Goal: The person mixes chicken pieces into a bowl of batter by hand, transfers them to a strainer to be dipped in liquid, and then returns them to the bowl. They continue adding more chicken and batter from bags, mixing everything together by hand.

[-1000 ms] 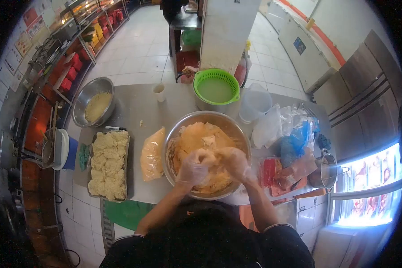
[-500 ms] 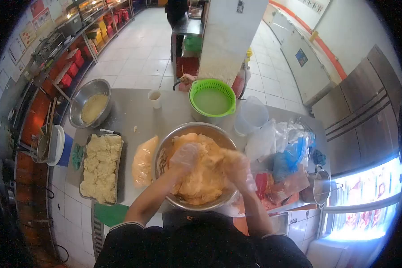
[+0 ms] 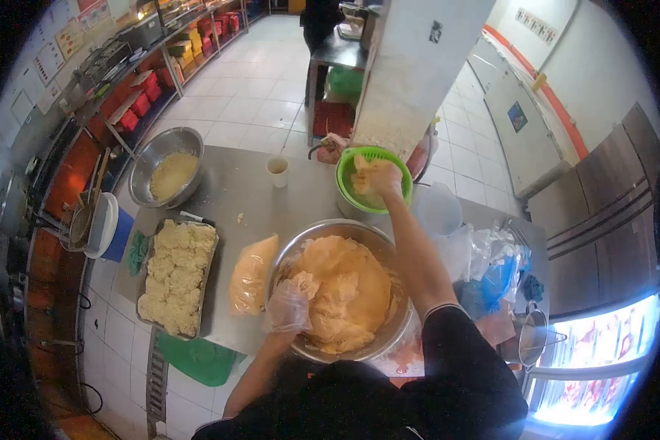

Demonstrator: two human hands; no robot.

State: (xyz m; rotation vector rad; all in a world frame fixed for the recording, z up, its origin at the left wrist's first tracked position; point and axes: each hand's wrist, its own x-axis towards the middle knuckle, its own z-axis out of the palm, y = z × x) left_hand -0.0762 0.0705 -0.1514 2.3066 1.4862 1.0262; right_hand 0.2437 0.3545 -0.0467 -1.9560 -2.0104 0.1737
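My left hand (image 3: 290, 304), in a clear plastic glove, is closed at the near-left side of a large steel bowl (image 3: 405, 323). A crumbly orange-coated piece (image 3: 306, 284) shows at its fingertips. Soft orange flour-like coating (image 3: 348, 282) heaps up in the bowl, with lumps in it. My right hand (image 3: 383, 178) reaches over the green basket (image 3: 342, 167) set in a pot behind the bowl. Its fingers close around an orange-coated piece (image 3: 361, 176), whose kind is hidden under the coating.
Left of the bowl lie a bag of orange powder (image 3: 252, 277) and a tray of pale coated pieces (image 3: 176, 275). Behind them are another steel bowl (image 3: 193, 152) and a paper cup (image 3: 277, 172). Plastic bags (image 3: 491, 268) and a strainer (image 3: 533, 337) sit at right. A person (image 3: 317, 29) stands far back.
My right hand has moved from the bowl up and forward to the green basket, with a coated piece in it. My left hand has drawn back to the bowl's near-left rim.
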